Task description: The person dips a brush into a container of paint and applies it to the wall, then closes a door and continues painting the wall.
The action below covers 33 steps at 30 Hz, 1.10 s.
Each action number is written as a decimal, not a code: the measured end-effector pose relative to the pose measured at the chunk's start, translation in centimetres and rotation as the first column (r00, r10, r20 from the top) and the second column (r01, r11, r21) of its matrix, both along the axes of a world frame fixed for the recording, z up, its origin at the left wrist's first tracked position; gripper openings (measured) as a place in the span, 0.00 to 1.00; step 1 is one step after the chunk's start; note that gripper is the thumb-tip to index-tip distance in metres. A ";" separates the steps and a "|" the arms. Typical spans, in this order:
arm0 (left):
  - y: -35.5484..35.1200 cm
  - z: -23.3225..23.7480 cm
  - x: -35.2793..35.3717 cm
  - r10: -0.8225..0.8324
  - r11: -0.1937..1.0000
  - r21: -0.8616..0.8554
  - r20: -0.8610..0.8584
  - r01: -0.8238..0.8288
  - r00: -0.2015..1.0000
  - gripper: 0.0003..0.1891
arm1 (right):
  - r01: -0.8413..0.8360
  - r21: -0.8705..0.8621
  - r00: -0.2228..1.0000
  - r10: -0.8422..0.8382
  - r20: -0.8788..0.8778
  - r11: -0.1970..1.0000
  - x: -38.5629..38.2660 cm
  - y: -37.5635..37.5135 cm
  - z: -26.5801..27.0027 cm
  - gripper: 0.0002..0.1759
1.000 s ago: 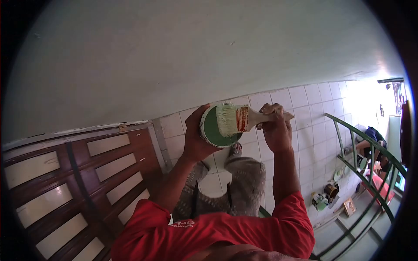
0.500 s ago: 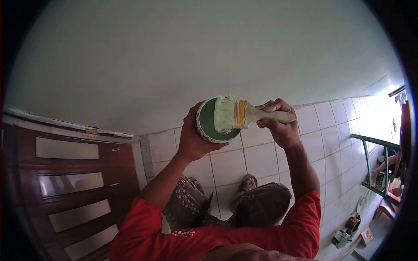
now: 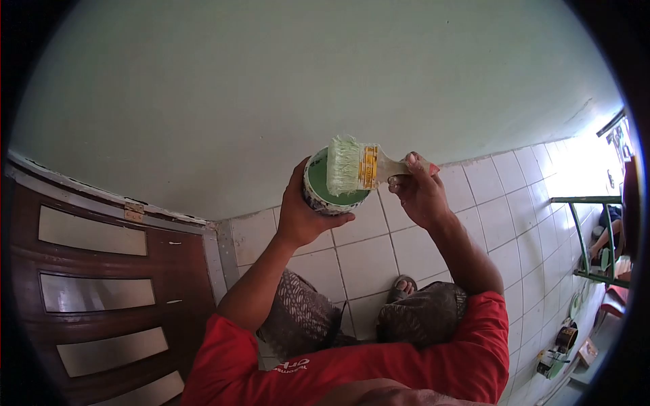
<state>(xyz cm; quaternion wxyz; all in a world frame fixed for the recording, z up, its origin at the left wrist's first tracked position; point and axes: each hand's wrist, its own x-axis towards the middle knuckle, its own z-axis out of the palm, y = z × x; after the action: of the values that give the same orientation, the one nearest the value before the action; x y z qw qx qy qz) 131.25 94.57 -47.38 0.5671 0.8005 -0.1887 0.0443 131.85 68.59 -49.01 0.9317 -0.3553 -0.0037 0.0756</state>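
My left hand [image 3: 298, 213] is wrapped round the side of a small round tub of green paint [image 3: 315, 177], its thumb along the lower side. In my right hand [image 3: 420, 193] is a wide paintbrush [image 3: 369, 166], gripped by its pale, red-tipped handle. Pale green paint coats the bristles, which lie over the tub's opening and overlap its right part in this view. A yellow band joins bristles and handle. Both hands are in front of the pale green wall [image 3: 223, 88].
A brown door with glass panels [image 3: 169, 271] stands at the left. White floor tiles [image 3: 369, 264] run along the wall's foot. To the right are a green metal frame [image 3: 589, 199], a seated person's leg [image 3: 602, 240] and several items on the floor.
The brush has turned and moved slightly up and left over the tub, its handle now tilted differently in my right hand. My left hand still holds the tub. The view has shifted a little.
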 end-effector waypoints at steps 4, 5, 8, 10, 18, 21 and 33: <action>0.2 -0.1 0.3 -0.028 0.996 -0.084 -0.019 0.027 0.999 0.59 | -0.021 0.037 0.999 0.020 0.026 0.999 -0.2 -0.4 0.6 0.16; 0.3 0.1 0.1 -0.026 0.997 -0.068 0.005 0.026 1.000 0.59 | -0.021 0.034 0.999 0.020 0.030 0.999 -0.3 -0.6 0.9 0.16; 0.8 0.3 -0.1 -0.033 0.997 -0.064 0.015 0.034 0.999 0.59 | -0.037 0.193 0.999 0.038 -0.001 0.981 -0.7 -0.8 1.6 0.20; 1.2 0.2 -0.3 -0.045 0.996 -0.073 0.001 0.044 0.999 0.59 | -0.136 0.232 0.990 0.123 0.069 0.963 -0.9 -0.7 1.5 0.22; 2.8 0.6 -0.8 -0.016 0.995 -0.096 0.051 0.021 0.999 0.57 | -0.097 -0.155 0.968 0.129 0.214 0.983 -1.3 0.4 2.0 0.15; 3.2 1.2 -1.2 -0.030 0.991 -0.128 0.041 0.035 0.999 0.56 | 0.011 -0.303 0.966 0.069 0.251 0.953 -1.6 1.1 2.7 0.14; 4.5 0.9 -2.5 0.062 0.997 -0.040 0.001 -0.062 0.998 0.55 | 0.026 -0.113 0.998 -0.020 0.053 0.993 -0.9 2.7 1.2 0.14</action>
<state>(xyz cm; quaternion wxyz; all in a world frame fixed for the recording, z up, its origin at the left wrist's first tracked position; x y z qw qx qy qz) 128.78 99.03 -46.43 0.5810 0.7945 -0.1636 0.0666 130.96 71.32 -47.81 0.9104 -0.4096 -0.0195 0.0556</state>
